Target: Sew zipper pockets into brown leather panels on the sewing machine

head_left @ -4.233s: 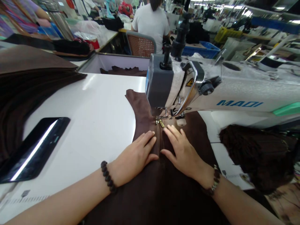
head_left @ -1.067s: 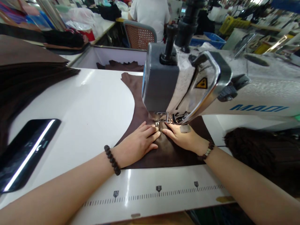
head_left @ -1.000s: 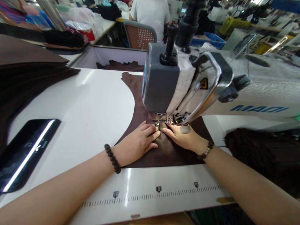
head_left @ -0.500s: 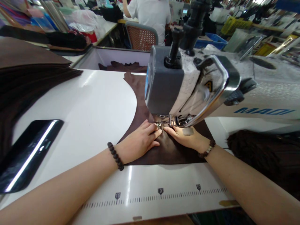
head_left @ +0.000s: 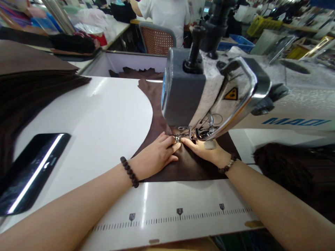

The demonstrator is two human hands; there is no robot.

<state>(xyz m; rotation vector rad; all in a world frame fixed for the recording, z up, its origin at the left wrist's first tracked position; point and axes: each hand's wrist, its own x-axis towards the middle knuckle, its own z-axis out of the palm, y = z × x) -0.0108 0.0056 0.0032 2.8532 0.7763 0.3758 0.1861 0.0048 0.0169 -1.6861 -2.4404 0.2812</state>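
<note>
A dark brown piece of fabric [head_left: 193, 167] lies under the head of a sewing machine [head_left: 183, 90], spread on the white table. My left hand [head_left: 155, 155] rests on the fabric left of the presser foot [head_left: 178, 137], its fingers stretched out and lying flat. On the other side of the foot, my right hand [head_left: 206, 151] presses on the fabric with one digit extended toward the foot. The machine's guard and thread parts hide some of its fingers. Both hands are close together, with the fabric beneath them and nothing gripped.
A phone [head_left: 34, 170] lies at the left, below a stack of brown fabric pieces [head_left: 39, 66]. More dark fabric [head_left: 295, 177] is heaped at the right. Behind the table are a bin with brown pieces [head_left: 141, 73], a chair [head_left: 157, 38] and a seated person [head_left: 164, 17].
My right hand has shifted slightly left toward the presser foot. The left hand and fabric stay nearly in place. A blurred part on the machine head now looks sharp.
</note>
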